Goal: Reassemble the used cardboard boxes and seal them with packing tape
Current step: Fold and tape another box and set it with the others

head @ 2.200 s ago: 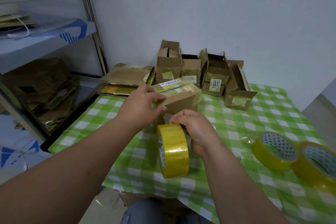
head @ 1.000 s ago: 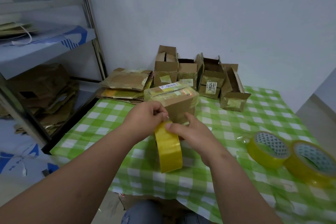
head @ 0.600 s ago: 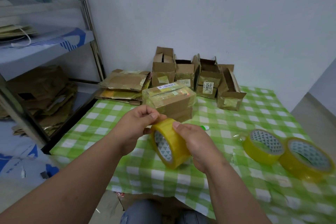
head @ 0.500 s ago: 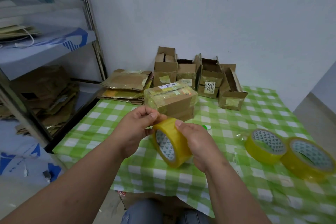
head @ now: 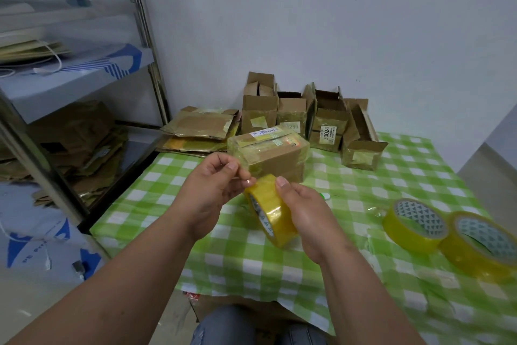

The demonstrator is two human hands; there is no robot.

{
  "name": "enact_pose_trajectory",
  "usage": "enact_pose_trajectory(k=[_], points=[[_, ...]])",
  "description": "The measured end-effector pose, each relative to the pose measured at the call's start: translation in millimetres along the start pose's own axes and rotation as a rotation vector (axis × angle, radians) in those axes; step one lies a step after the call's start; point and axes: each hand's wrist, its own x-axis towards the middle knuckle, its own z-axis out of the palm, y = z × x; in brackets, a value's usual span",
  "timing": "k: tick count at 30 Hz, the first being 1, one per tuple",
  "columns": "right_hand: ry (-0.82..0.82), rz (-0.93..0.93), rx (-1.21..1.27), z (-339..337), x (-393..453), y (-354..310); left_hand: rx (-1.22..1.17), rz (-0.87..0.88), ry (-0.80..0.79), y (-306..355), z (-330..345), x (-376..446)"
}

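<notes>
My right hand (head: pixel 303 214) grips a yellow tape roll (head: pixel 270 211) above the table, thumb on its outer face. My left hand (head: pixel 216 185) pinches at the roll's upper edge with thumb and forefinger, where the tape's loose end seems to be. Just behind both hands a closed cardboard box (head: pixel 270 153) wrapped in clear tape stands on the green checked tablecloth (head: pixel 229 249).
Several open small cardboard boxes (head: pixel 326 123) stand along the wall behind. Flattened cardboard (head: pixel 201 129) lies stacked at the table's back left. Two more yellow tape rolls (head: pixel 416 224) (head: pixel 485 244) lie at the right. A metal shelf (head: pixel 70 84) with flattened cardboard stands left.
Both hands came off the taped box, which now stands alone. The roll was lifted and turned, and my left fingers moved onto its rim.
</notes>
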Motion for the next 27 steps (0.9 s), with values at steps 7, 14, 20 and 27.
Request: enact_pose_trajectory(k=[7, 14, 20, 27], points=[[-0.249, -0.123, 0.072, -13, -12, 6, -0.092, -0.073, 0.044, 5, 6, 8], [-0.093, -0.131, -0.021, -10, -13, 7, -0.003, -0.042, 0.090, 7, 5, 9], [0.059, -0.158, -0.028, -10, -11, 9, -0.029, 0.004, 0.102, 7, 7, 6], [0.226, -0.191, -0.168, -8, -3, 5, -0.091, 0.037, 0.075, 13, 13, -1]])
